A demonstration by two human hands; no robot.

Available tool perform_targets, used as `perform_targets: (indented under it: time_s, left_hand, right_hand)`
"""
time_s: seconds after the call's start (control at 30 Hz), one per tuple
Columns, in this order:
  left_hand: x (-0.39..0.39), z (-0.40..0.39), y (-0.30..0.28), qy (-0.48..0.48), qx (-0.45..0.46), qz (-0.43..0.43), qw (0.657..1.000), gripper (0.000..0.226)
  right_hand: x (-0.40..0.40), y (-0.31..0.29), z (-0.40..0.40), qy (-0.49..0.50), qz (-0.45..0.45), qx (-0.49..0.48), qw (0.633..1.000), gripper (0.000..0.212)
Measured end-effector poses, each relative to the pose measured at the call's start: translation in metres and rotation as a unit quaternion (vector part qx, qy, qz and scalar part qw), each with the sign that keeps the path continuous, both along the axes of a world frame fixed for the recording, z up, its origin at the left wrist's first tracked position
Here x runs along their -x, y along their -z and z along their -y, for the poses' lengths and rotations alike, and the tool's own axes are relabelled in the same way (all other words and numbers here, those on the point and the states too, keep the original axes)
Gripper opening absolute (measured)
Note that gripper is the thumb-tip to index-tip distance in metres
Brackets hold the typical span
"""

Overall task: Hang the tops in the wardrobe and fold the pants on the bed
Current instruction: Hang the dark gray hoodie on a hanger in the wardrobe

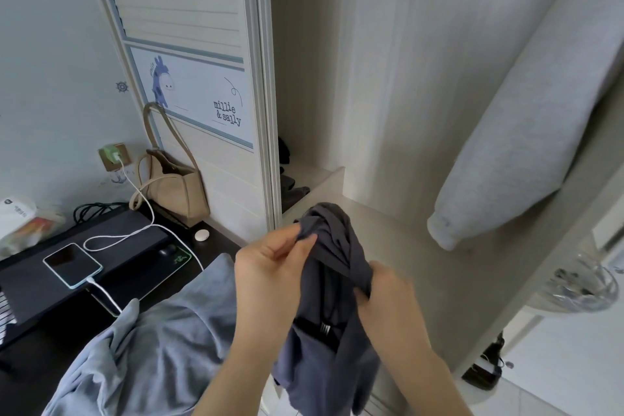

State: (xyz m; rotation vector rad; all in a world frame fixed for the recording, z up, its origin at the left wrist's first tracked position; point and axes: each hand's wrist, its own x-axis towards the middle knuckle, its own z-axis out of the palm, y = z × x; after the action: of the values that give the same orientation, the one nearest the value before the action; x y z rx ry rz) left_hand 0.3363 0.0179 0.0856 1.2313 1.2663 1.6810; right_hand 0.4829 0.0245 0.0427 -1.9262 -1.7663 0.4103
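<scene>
A: While scanning from the left: dark desk [60,331] with a phone [72,265] on a white charging cable [141,199], beige bag [172,186] against the sliding wardrobe door [189,78]. Pale blue-grey garment [135,348] draped low at centre-left, looks to hang off the left arm, can't confirm.

B: Hands?

A: Left hand [270,267] pinches a bunched edge of the dark grey top [331,331] between thumb and fingers. Right hand [388,290] has fingers curled round the fabric just beside it. Both clamped on cloth, none free.

B: Where's the top?

A: Held in the air in front of the open wardrobe [371,78], above its lower shelf, hanging down between the forearms.

B: Handling?

A: Light, limp knit, twisted at the top. No stiffness, won't slip much. Something dark and hanger-like [324,328] shows inside the neck opening. Best hold is the collar or shoulder seams, spread apart.

B: Further right?

A: Light grey sweatshirt sleeve [523,145] already hanging in the wardrobe; pale tiled floor [557,392] below.
</scene>
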Motion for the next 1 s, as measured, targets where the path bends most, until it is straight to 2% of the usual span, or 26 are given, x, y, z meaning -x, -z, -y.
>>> perform_targets:
  time_s: [0.1, 0.17, 0.23, 0.33, 0.4, 0.47, 0.5, 0.57, 0.63, 0.7, 0.73, 0.8, 0.83, 0.9, 0.93, 1.0]
  left_hand:
    - [0.0, 0.0, 0.015, -0.013, 0.012, 0.031, 0.999, 0.023]
    - [0.002, -0.007, 0.027, -0.01, 0.074, 0.087, 0.993, 0.016]
    - [-0.002, -0.01, 0.039, 0.032, 0.17, 0.105, 0.979, 0.017]
    - [-0.015, -0.007, 0.048, 0.171, 0.302, 0.179, 0.921, 0.02]
    - [-0.019, -0.01, 0.051, 0.279, 0.301, 0.262, 0.873, 0.025]
    - [-0.021, -0.017, 0.048, 0.336, 0.304, 0.327, 0.829, 0.038]
    - [-0.023, -0.022, 0.048, 0.343, 0.313, 0.315, 0.828, 0.038]
    - [-0.031, -0.025, 0.053, 0.307, 0.33, 0.222, 0.865, 0.031]
    - [-0.037, -0.021, 0.06, 0.224, 0.34, 0.12, 0.906, 0.03]
    - [-0.041, -0.015, 0.069, 0.198, 0.316, 0.01, 0.928, 0.02]
    - [-0.042, -0.012, 0.074, 0.207, 0.295, -0.082, 0.929, 0.015]
    - [-0.041, -0.01, 0.083, 0.212, 0.263, -0.305, 0.89, 0.033]
    - [-0.039, -0.011, 0.084, 0.198, 0.251, -0.362, 0.876, 0.036]
    - [-0.034, -0.017, 0.09, 0.197, 0.202, -0.347, 0.894, 0.029]
    - [-0.033, -0.02, 0.091, 0.219, 0.17, -0.323, 0.905, 0.037]
    - [-0.032, -0.027, 0.091, 0.294, 0.146, -0.285, 0.901, 0.065]
  right_hand:
    - [-0.015, -0.005, -0.005, 0.035, -0.016, -0.081, 0.996, 0.017]
    - [-0.02, -0.015, -0.007, 0.002, -0.09, -0.136, 0.987, 0.027]
    - [-0.017, -0.026, -0.005, -0.055, -0.16, -0.163, 0.972, 0.048]
    - [-0.012, -0.03, 0.001, -0.146, -0.191, -0.163, 0.957, 0.063]
    - [-0.011, -0.027, 0.003, -0.177, -0.184, -0.155, 0.954, 0.057]
    - [-0.01, -0.026, 0.006, -0.196, -0.182, -0.14, 0.953, 0.049]
    - [-0.011, -0.026, 0.007, -0.193, -0.188, -0.134, 0.954, 0.048]
    - [-0.017, -0.024, 0.007, -0.161, -0.205, -0.131, 0.957, 0.049]
    - [-0.027, -0.019, 0.006, -0.133, -0.213, -0.115, 0.961, 0.057]
    - [-0.033, -0.015, 0.007, -0.13, -0.231, -0.089, 0.96, 0.06]
    - [-0.034, -0.015, 0.009, -0.135, -0.241, -0.076, 0.958, 0.051]
    - [-0.034, -0.017, 0.014, -0.15, -0.248, -0.057, 0.955, 0.038]
    - [-0.034, -0.018, 0.016, -0.161, -0.248, -0.054, 0.954, 0.037]
    - [-0.039, -0.019, 0.018, -0.177, -0.253, -0.051, 0.95, 0.045]
    - [-0.043, -0.02, 0.018, -0.184, -0.258, -0.053, 0.947, 0.052]
    - [-0.048, -0.023, 0.018, -0.203, -0.265, -0.058, 0.941, 0.055]
